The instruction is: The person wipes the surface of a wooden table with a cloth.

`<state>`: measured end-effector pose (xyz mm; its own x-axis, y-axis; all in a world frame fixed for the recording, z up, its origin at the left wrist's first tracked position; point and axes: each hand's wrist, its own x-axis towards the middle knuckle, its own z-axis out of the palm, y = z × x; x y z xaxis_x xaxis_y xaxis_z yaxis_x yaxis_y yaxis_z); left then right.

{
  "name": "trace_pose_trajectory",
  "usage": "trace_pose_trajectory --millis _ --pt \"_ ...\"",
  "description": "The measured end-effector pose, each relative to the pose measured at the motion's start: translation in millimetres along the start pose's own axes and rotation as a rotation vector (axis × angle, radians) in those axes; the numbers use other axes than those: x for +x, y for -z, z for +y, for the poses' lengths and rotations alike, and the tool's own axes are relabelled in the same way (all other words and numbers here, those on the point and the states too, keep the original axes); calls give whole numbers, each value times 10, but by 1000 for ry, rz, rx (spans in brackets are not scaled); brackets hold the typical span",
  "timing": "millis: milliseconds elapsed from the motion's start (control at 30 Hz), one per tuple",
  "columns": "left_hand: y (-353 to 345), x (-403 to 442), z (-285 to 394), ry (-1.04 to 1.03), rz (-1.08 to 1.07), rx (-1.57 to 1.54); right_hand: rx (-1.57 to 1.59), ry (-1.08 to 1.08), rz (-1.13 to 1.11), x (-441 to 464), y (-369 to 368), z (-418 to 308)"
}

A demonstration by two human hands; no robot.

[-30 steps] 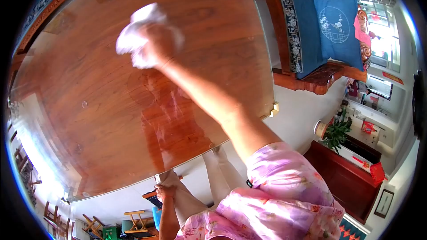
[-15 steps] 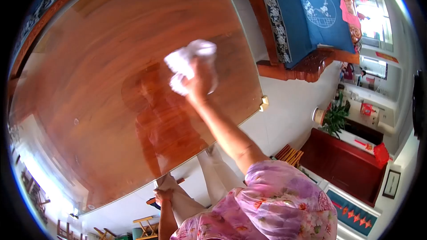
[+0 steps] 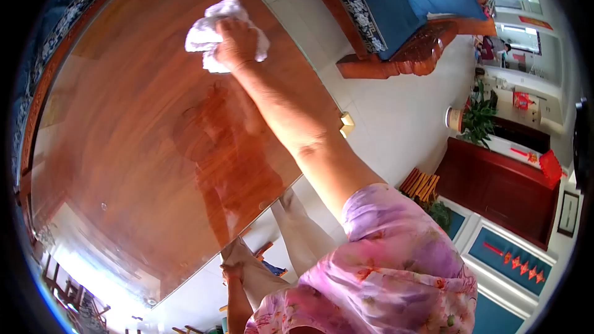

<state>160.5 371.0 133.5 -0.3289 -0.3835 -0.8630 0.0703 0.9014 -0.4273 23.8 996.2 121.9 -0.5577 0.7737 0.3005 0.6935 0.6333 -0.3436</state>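
Observation:
My right hand [image 3: 237,43] presses a crumpled white cloth [image 3: 207,34] onto the glass-covered brown wooden table [image 3: 142,105], over its far part. The fingers are closed on the cloth, which spreads out on both sides of them. My right arm reaches across the near edge of the table. My left hand [image 3: 233,272] rests on my left leg [image 3: 247,284], just below the table's near edge. It appears to hold nothing, though its fingers are small and partly hidden in the view.
A beige corner guard [image 3: 347,124] caps the table's near right corner. Beyond it stands a carved wooden seat with blue cushions [image 3: 396,12]. A potted plant [image 3: 479,114], wooden stools [image 3: 419,184] and a dark red cabinet [image 3: 495,185] stand to the right.
My right hand has slid the cloth forward and left across the tabletop, with my arm stretched farther out. The camera view has shifted. My left hand stays on my leg.

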Motion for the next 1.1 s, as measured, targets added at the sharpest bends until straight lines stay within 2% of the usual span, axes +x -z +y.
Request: trace_pose_trajectory --millis 33,133,200,267,300,400,433,467,500,533,600,633,667,700,767,833,867,900,933,967,1033,1100 --pt "-20 23 -43 -41 14 -3 -20 54 126 -88 88 212" --pt "-121 258 -183 -181 52 -26 -123 31 214 -638 343 618" --pt "-94 441 -360 -298 71 -66 -141 -9 154 -1138 580 710" --pt "271 223 -368 -319 11 -70 -129 -48 11 -1659 937 612" --pt "433 142 -339 -340 -17 -79 -92 -47 7 -1953 1009 579" --pt "636 397 -648 -401 -60 -60 -122 -62 -8 -2706 1215 228" --pt "699 443 -776 -423 -91 -65 -66 -69 19 -2916 1211 68" --pt "727 501 -880 -414 -69 -45 82 -159 -95 -3020 1376 -222" --pt "783 502 -932 -401 -88 2 108 -170 -100 -3208 1325 -444" --pt "828 455 -976 -383 -107 47 125 -100 -11 -3326 1349 -699" --pt "835 515 -1123 -405 -75 116 130 -187 -531 -3567 1272 -1122" --pt "855 534 -1112 -410 -117 91 122 9 -280 -3680 1246 -1252" --pt "816 513 -1157 -407 -166 66 125 15 -264 -3755 1209 -1286" --pt "816 520 -1163 -408 -214 35 124 28 -245 -3777 1151 -1247" --pt "818 583 -1124 -418 -179 100 187 -129 -361 -3635 1130 -880" --pt "827 603 -1118 -417 -143 175 15 -162 -90 -3255 1261 -385" --pt "846 560 -1057 -420 -125 220 81 -123 -11 -3038 1307 -73" --pt "850 522 -1063 -411 -112 277 140 -230 137 -2943 1305 176" --pt "844 531 -1100 -400 -110 285 -92 -235 209 -2800 1330 435" --pt "826 564 -1085 -395 -105 285 62 -546 236 -2722 1189 775" --pt "786 619 -1066 -396 -97 280 -299 -524 137 -2526 1347 990" --pt "734 706 -1114 -417 -99 283 -296 -667 -107 -2464 1437 993"
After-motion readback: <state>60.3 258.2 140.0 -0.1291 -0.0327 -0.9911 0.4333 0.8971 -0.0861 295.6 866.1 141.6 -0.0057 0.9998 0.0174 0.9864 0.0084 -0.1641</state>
